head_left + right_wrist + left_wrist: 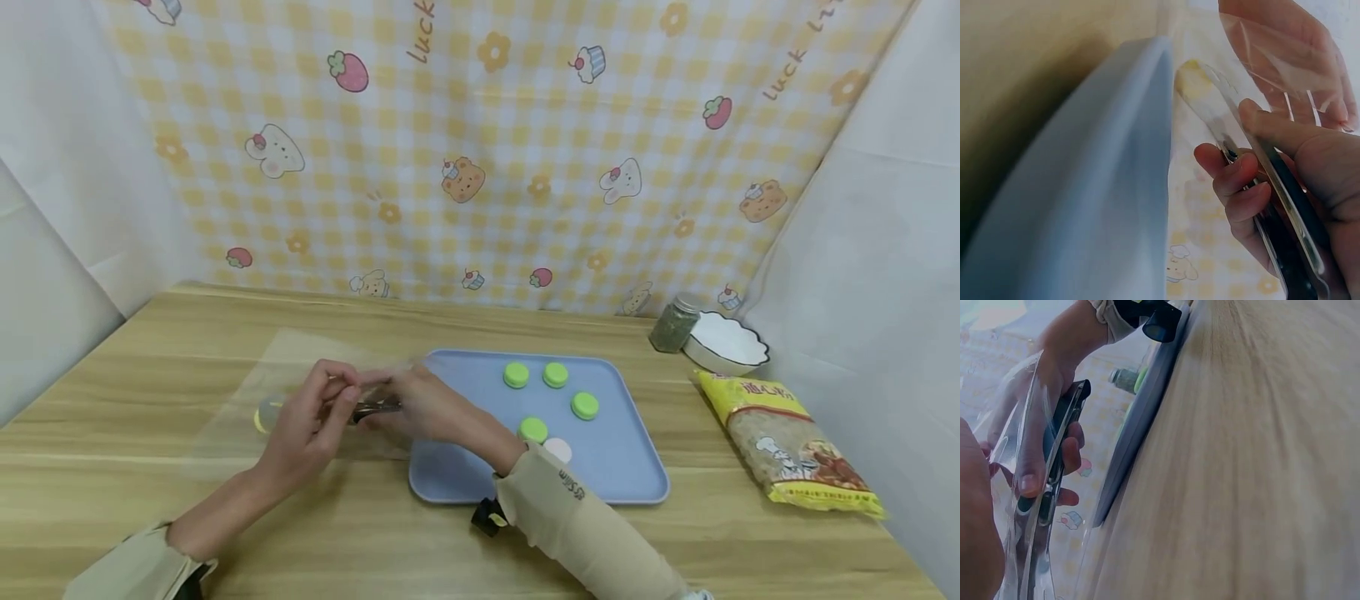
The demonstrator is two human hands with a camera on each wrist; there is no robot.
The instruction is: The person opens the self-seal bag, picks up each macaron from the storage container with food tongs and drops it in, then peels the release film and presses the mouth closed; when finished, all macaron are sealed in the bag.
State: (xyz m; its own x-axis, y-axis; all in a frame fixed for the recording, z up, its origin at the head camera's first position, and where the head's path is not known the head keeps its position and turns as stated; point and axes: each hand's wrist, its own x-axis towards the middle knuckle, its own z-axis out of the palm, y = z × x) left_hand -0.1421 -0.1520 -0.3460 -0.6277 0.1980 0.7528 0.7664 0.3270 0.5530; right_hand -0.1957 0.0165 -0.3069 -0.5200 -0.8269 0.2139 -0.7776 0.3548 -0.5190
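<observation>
My right hand (429, 403) holds metal tongs with dark handle grips (1291, 197), fingers wrapped around both arms. The tongs reach left into a clear plastic bag (258, 375), seen also as a glossy film in the left wrist view. Near the tongs' rounded end, something yellow (260, 419) shows through the film; its kind is unclear. My left hand (309, 425) pinches the bag by its opening, fingertips close to the right hand. Beside them lies a blue tray (472, 479) with several green round pieces (555, 375) and a white round one (557, 451), partly behind the right forearm.
At the back right stand a glass jar of dried green herbs (674, 325) and a white scalloped dish (723, 342). A yellow printed food packet (787, 442) lies on the wooden table (360, 533) in front of them. A checked curtain (525, 125) hangs behind.
</observation>
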